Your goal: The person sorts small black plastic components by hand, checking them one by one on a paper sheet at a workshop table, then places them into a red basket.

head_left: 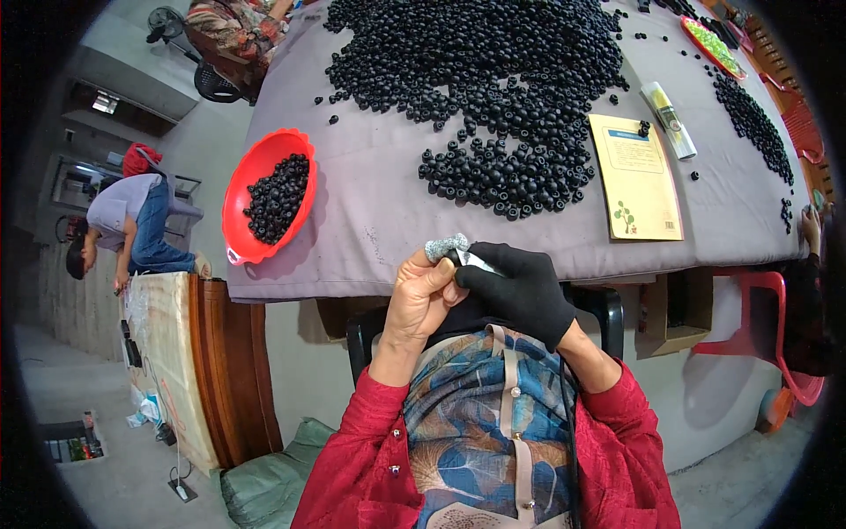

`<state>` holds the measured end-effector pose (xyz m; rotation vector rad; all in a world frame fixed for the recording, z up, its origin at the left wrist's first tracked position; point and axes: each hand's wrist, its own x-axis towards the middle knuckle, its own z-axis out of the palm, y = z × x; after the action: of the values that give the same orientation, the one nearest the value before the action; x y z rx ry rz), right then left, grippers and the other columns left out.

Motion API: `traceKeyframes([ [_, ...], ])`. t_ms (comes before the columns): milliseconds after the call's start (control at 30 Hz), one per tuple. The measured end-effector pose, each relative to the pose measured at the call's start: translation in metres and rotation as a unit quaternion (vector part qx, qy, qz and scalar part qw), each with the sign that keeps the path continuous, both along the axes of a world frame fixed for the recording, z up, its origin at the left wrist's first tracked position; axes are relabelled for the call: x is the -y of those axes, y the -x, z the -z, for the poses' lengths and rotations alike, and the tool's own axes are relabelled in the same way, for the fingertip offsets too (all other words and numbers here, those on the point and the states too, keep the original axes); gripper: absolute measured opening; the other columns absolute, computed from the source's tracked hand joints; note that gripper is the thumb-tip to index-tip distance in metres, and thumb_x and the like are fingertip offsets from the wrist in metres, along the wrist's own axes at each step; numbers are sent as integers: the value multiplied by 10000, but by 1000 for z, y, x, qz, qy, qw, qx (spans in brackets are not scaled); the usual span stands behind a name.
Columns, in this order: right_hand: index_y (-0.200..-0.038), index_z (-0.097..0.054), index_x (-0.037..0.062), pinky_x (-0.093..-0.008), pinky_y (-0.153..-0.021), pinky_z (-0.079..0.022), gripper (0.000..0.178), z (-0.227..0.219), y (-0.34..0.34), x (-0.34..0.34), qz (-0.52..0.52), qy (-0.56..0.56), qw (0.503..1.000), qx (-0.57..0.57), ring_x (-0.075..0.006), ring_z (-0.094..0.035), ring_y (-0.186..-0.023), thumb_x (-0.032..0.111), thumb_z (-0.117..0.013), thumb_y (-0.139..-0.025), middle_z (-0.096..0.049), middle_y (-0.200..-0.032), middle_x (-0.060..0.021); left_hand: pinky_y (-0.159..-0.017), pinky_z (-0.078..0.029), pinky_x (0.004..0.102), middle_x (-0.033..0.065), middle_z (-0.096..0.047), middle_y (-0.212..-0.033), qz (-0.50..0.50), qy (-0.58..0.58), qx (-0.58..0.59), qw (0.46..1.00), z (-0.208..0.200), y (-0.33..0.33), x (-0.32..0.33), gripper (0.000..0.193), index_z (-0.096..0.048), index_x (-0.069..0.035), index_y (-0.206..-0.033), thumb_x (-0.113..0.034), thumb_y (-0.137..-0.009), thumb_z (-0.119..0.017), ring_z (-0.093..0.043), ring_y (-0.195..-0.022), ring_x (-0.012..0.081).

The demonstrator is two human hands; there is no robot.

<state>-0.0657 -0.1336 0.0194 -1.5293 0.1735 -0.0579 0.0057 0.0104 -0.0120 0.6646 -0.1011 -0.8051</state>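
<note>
Just past the table's near edge my two hands meet. My left hand (425, 291) is bare, with a grey speckled cover (446, 246) on one fingertip. Its thumb and finger are closed on a small black piece (454, 257), mostly hidden. My right hand (520, 286) wears a black glove and pinches a thin silvery blade-like piece (478, 263), which points at the black piece. Beyond them, many small round black parts with holes (511, 176) are heaped on the grey cloth (370, 220). A red scalloped basin (236, 216) with more of them stands at the left.
Right of the heap lie a yellow booklet (639, 212) and a white and yellow packet (670, 121). Farther right are more black parts (749, 123) and a red tray with green contents (712, 48). A person (141, 220) crouches at far left; others sit around the table. A red plastic chair (749, 326) stands right.
</note>
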Motion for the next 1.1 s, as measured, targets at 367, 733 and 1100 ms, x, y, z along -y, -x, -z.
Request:
traceKeyframes([
  [367, -1082, -489, 9, -257, -537, -413, 521, 15, -2, 18, -43, 170, 979, 108, -163, -474, -579, 42, -690, -603, -522, -831, -100, -505, -368, 223, 77, -569, -748, 34, 69, -21, 997, 1, -4, 1, 135, -614, -33, -921, -110, -816, -578, -478, -571, 109],
  [733, -1107, -488, 20, -205, -489, -357, 487, 16, -1, 15, -53, 173, 976, 123, -102, -417, -548, -83, -592, -642, -483, -769, -51, -506, -359, 215, 56, -581, -755, 8, 28, 36, 999, -13, -2, -5, 145, -608, -53, -951, -105, -820, -575, -488, -582, 104],
  [1100, -1126, -473, 16, -241, -514, -393, 592, 7, 3, 7, -48, 67, 995, 63, -126, -450, -574, -14, -674, -570, -502, -822, -72, -529, -369, 236, 80, -578, -798, 3, 47, 61, 997, -20, -1, -7, 186, -593, -33, -992, -89, -816, -569, -495, -597, 112],
])
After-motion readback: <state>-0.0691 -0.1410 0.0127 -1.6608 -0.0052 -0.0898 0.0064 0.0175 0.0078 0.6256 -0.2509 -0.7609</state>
